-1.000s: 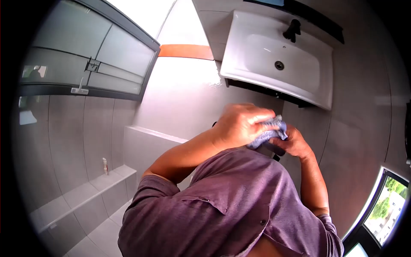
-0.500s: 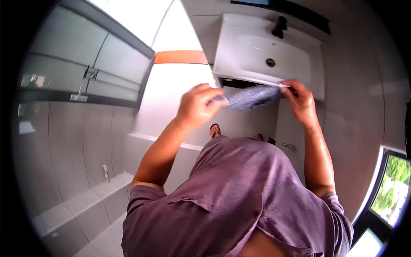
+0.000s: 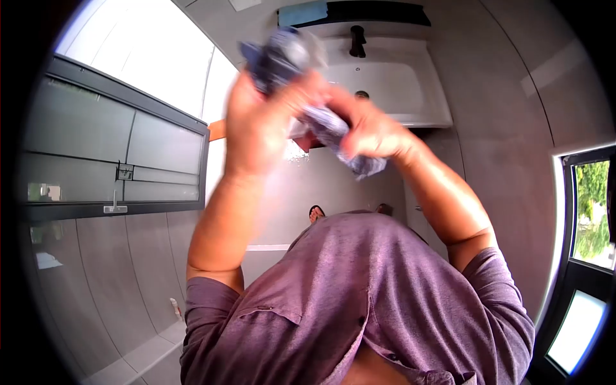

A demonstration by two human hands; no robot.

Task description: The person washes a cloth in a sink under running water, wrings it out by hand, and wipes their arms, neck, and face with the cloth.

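A blue-grey cloth is bunched up between my two hands in front of the washbasin. My left hand is closed around its upper part, and a crumpled, blurred bundle sticks out above the fingers. Lower down, my right hand wraps round the cloth, with a loose end hanging below it. The hands meet near the middle, and motion smears the fingertips.
Behind my hands is a white washbasin with a black tap. A light blue cloth lies on the dark ledge above. At left stands a frosted-glass window; another window is at right.
The cloth was stretched sideways between my hands; now it is bunched. Both hands have come together, moving up and left, and my view has shifted right.
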